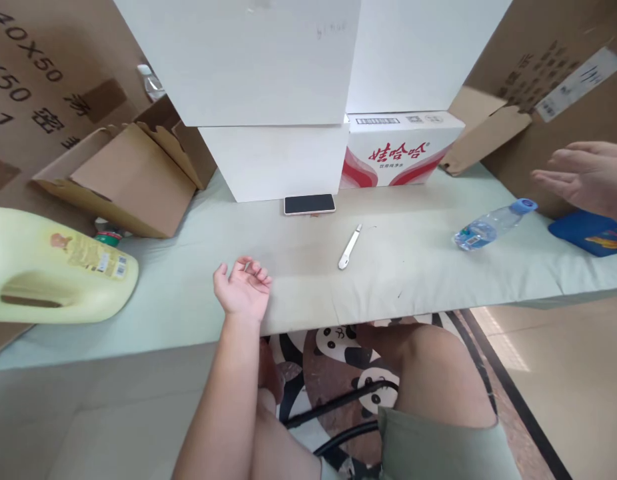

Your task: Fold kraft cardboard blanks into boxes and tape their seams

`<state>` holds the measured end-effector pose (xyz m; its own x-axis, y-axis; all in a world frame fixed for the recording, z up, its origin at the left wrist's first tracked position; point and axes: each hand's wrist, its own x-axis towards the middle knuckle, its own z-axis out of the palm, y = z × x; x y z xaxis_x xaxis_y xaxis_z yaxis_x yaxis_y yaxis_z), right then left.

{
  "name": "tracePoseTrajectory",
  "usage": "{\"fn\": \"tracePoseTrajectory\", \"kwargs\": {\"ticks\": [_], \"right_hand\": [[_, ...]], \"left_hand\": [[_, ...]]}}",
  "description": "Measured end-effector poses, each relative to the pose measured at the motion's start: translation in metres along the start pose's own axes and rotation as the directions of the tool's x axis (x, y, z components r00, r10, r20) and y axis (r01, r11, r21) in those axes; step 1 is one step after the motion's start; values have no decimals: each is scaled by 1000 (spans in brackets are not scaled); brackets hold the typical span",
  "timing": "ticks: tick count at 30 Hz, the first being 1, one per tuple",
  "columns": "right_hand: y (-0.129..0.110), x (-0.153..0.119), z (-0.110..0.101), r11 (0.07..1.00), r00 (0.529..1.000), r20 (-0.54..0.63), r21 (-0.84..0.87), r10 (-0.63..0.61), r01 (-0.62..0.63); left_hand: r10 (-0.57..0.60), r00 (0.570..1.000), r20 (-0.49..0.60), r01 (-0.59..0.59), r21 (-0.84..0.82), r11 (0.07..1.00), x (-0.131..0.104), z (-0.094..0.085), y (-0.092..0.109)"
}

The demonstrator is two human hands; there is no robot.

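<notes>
Palm up near the front edge of the table, my left hand [243, 290] has loosely curled fingers that are apart, and it holds nothing. My right hand [583, 175] reaches in from the right edge, raised above a blue container [588, 233], its fingers stretched out with nothing in them. Between the hands, a white utility knife [350, 248] lies on the pale green cloth [288, 293]. Behind it a phone [309, 204] lies flat, dark screen up, against a white box. A clear water bottle [493, 225] with a blue cap lies on its side, left of the blue container.
White boxes [278, 163] are stacked at the back, beside a red-and-white carton [398, 153]. Open cardboard boxes [138, 173] and a large yellow jug [98, 287] lie on the left. More cardboard [488, 130] stands at right. My legs [438, 373] are below the table edge.
</notes>
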<state>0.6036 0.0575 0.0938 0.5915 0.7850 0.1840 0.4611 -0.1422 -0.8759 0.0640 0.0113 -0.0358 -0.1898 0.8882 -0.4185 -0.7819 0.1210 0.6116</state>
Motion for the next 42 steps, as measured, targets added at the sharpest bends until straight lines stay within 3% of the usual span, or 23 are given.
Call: {"fn": "tracePoseTrajectory", "kwargs": {"ticks": [3, 8, 11, 14, 16, 18, 19, 21, 23, 24, 27, 29, 33, 36, 40, 42], "right_hand": [[-14, -25, 19, 981, 986, -44, 115, 162, -156], [-50, -61, 55, 989, 993, -9, 88, 119, -118], [-77, -81, 97, 1000, 992, 127, 10, 13, -15], [-107, -108, 159, 997, 931, 363, -42, -51, 71], [-127, -132, 208, 975, 861, 503, -141, -79, 172], [-147, -159, 261, 900, 774, 607, -217, -180, 379], [-156, -174, 290, 841, 707, 655, -201, -266, 502], [-177, -205, 347, 716, 512, 726, -38, -460, 697], [-199, -239, 403, 584, 284, 740, 176, -609, 793], [-211, -256, 429, 525, 198, 726, 255, -659, 812], [-247, -304, 494, 413, 79, 649, 382, -757, 827], [-267, -326, 523, 408, 90, 643, 364, -760, 837], [-284, -332, 552, 375, 150, 670, 204, -727, 904], [-275, -313, 546, 289, 113, 664, 161, -739, 944], [-247, -285, 501, 250, 101, 615, 162, -782, 954], [-229, -273, 463, 226, 99, 559, 164, -823, 960]], "left_hand": [[0, 1000, 18, 0, -5, 1000, -2, 0, 1], [-16, 1000, 19, 17, -53, 998, -7, -1, 6], [-14, 999, 35, 18, -130, 991, -12, -7, 13], [6, 999, 38, 3, -229, 973, -17, -18, 25], [25, 999, 20, -18, -287, 958, -20, -28, 36], [35, 999, -4, -35, -336, 941, -23, -38, 48], [35, 999, -14, -37, -356, 934, -24, -43, 53], [32, 999, -23, -39, -386, 922, -27, -51, 64], [41, 999, -29, -50, -403, 914, -28, -57, 71], [50, 998, -33, -59, -410, 910, -28, -60, 74], [49, 998, -47, -65, -442, 895, -28, -63, 78], [28, 999, -40, -43, -457, 888, -29, -64, 79], [14, 1000, -20, -22, -457, 889, -31, -66, 81], [36, 999, -34, -48, -451, 891, -35, -67, 83], [67, 997, -50, -82, -409, 909, -37, -65, 79], [119, 976, -181, -179, -360, 916, -35, -65, 74]]}}
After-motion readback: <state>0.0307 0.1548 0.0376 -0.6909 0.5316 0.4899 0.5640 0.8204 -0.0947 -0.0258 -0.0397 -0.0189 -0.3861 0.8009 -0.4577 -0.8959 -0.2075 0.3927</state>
